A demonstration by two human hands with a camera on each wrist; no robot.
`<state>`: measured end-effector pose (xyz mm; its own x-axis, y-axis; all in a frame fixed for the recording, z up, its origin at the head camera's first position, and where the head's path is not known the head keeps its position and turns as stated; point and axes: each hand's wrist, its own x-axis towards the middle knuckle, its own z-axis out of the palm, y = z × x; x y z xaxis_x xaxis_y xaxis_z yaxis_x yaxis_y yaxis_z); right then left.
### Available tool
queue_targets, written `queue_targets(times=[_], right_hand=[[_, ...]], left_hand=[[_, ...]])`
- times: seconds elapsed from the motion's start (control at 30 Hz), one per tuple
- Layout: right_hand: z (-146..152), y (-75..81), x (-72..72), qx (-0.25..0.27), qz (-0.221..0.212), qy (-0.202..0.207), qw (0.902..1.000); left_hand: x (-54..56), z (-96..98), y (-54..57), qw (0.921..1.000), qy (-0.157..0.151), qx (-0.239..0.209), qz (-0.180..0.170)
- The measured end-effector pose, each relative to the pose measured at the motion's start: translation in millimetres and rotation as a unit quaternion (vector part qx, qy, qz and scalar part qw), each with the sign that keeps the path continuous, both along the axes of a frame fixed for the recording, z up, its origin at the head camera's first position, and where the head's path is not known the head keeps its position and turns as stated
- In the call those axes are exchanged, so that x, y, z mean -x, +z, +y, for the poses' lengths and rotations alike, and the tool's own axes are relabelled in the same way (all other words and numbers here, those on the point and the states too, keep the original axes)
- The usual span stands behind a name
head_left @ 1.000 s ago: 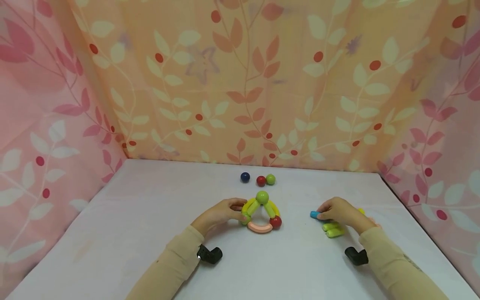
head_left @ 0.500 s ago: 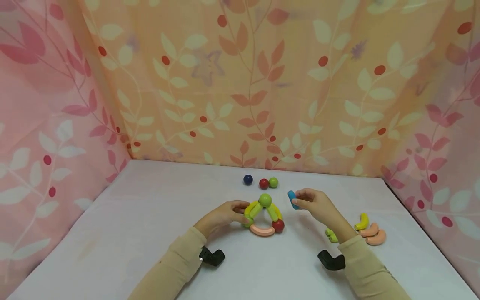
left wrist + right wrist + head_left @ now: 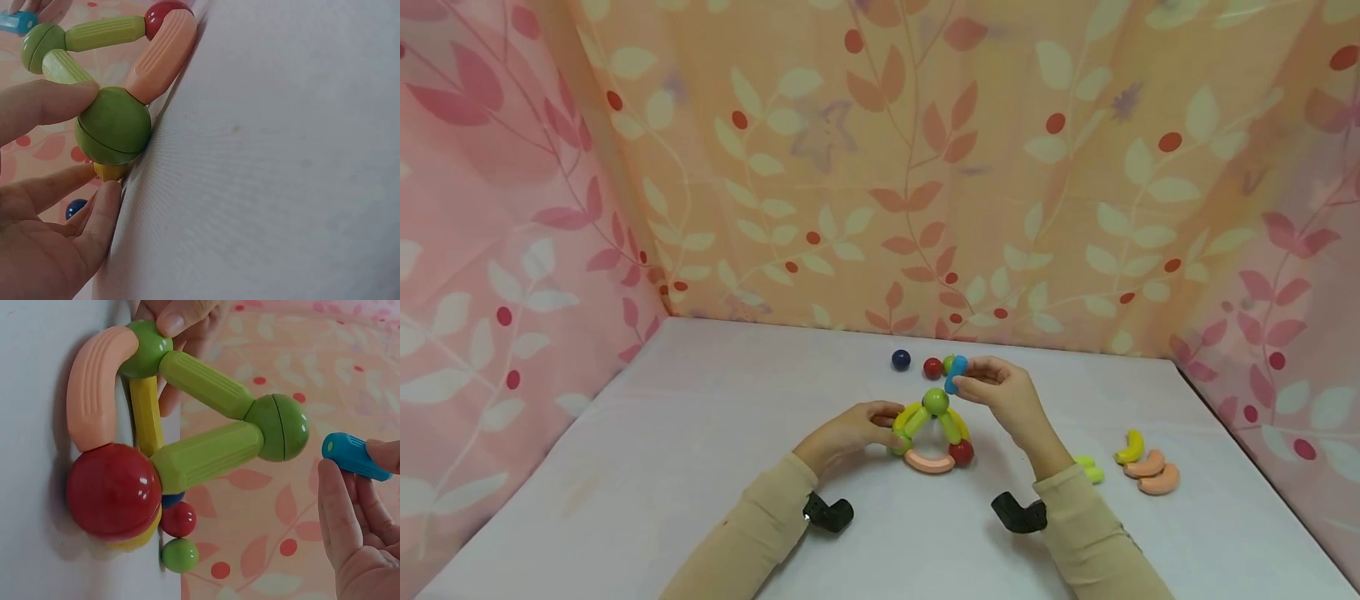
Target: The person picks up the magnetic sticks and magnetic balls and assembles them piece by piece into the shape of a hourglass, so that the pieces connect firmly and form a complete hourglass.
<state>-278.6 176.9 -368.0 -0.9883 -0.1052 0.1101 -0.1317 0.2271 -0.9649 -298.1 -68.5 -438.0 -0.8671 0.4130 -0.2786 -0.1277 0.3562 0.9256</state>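
Note:
A toy frame of balls and rods stands on the white table. My left hand (image 3: 850, 429) holds its left corner, thumb and fingers on a green ball (image 3: 114, 125). From there a peach curved rod (image 3: 929, 462) runs to a red ball (image 3: 961, 452). Two straight light green rods (image 3: 209, 456) slope up to the top green ball (image 3: 936, 402). Yellow curved rods (image 3: 145, 415) lie at the back, partly hidden. My right hand (image 3: 1003, 396) pinches a short blue rod (image 3: 956, 374) between thumb and fingers, just above and right of the top ball, with a gap between them in the right wrist view.
Behind the frame lie a navy ball (image 3: 901, 360), a red ball (image 3: 932, 367) and a green ball partly covered by the blue rod. At right are a yellow curved rod (image 3: 1131, 447), peach curved rods (image 3: 1160, 479) and light green rods (image 3: 1088, 469) beside my sleeve. Patterned curtains (image 3: 880, 167) border the table.
My right hand has lifted the blue rod from beside the loose pieces at right and brought it left, tilting it upright, near the top ball. My left hand keeps its hold on the frame.

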Motion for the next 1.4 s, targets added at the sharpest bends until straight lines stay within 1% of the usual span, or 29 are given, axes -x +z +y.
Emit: queue_targets(times=[0.17, 0.33, 0.47, 0.67, 0.83, 1.07, 1.27, 1.4], right_hand=[[-7, -0.3, 2.4, -0.001, 0.005, 0.004, 1.0000], [-11, -1.4, 5.6, -0.019, 0.000, 0.013, 0.9997], [-13, -0.3, 7.5, -0.042, -0.004, 0.013, 0.9990], [-15, 3.4, 9.8, -0.081, 0.012, 0.028, 0.9963], [-17, 3.2, 10.8, -0.113, 0.022, 0.026, 0.9930], [-20, 4.9, 10.9, -0.139, 0.029, 0.028, 0.9894], [-19, 5.1, 11.4, -0.137, 0.025, 0.027, 0.9898], [-12, 2.9, 10.8, -0.123, 0.003, 0.029, 0.9920]], left_hand=[[-0.5, -0.1, -1.5, 1.0000, -0.005, 0.004, 0.004], [-0.6, -0.1, -2.3, 0.9999, -0.011, 0.005, 0.006], [-0.9, -0.5, -2.3, 0.9999, -0.012, 0.005, 0.003], [1.1, -1.3, -1.4, 0.9998, -0.005, -0.016, -0.005], [0.1, -1.5, -0.4, 0.9999, -0.008, -0.012, -0.001], [-0.8, -1.7, -0.7, 0.9999, -0.006, -0.013, -0.005], [-0.4, -1.3, -0.5, 0.9999, -0.010, 0.001, 0.006], [0.1, -1.2, -1.2, 0.9999, -0.010, 0.006, 0.009]])
